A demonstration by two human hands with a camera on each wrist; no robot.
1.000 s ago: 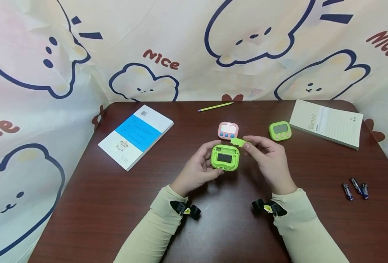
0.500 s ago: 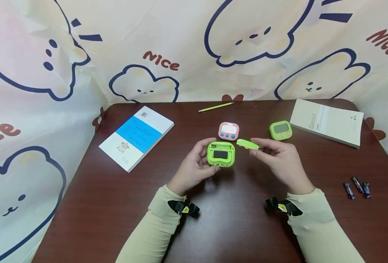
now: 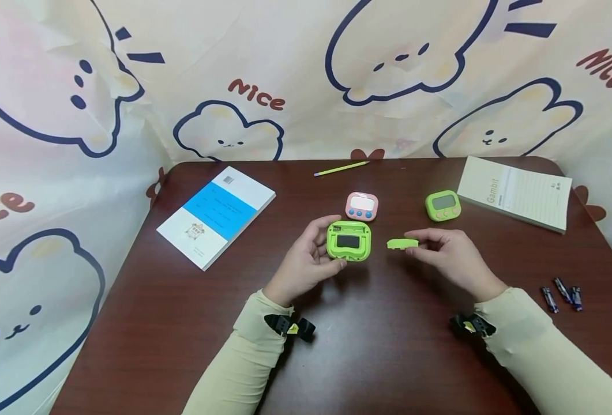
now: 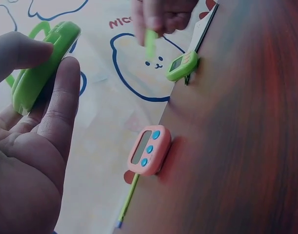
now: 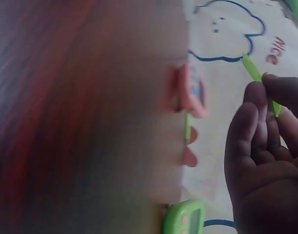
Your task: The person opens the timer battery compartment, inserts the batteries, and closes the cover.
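My left hand [image 3: 306, 262] grips a green digital timer [image 3: 349, 253] by its left side, thumb below and fingers behind. The timer's back faces up, with its battery compartment uncovered. To the right, my right hand [image 3: 448, 256] pinches a small green battery cover [image 3: 402, 244] between thumb and fingers, apart from the timer. In the right wrist view the cover [image 5: 253, 68] appears edge-on between the fingertips. A pink timer [image 3: 361, 206] with blue buttons lies just beyond the held timer. Another green timer [image 3: 443, 206] lies beyond my right hand.
Several small batteries [image 3: 562, 295] lie at the right of the brown table [image 3: 337, 357]. A blue and white book [image 3: 216, 219] is at the left, a thick notepad [image 3: 515, 193] at the back right. Along the back edge lies a pencil [image 3: 341, 169]. A patterned curtain surrounds the back.
My right hand has moved right and slightly nearer with the battery cover, away from the timer. The left hand has shifted slightly left and up with the timer still in its grip.
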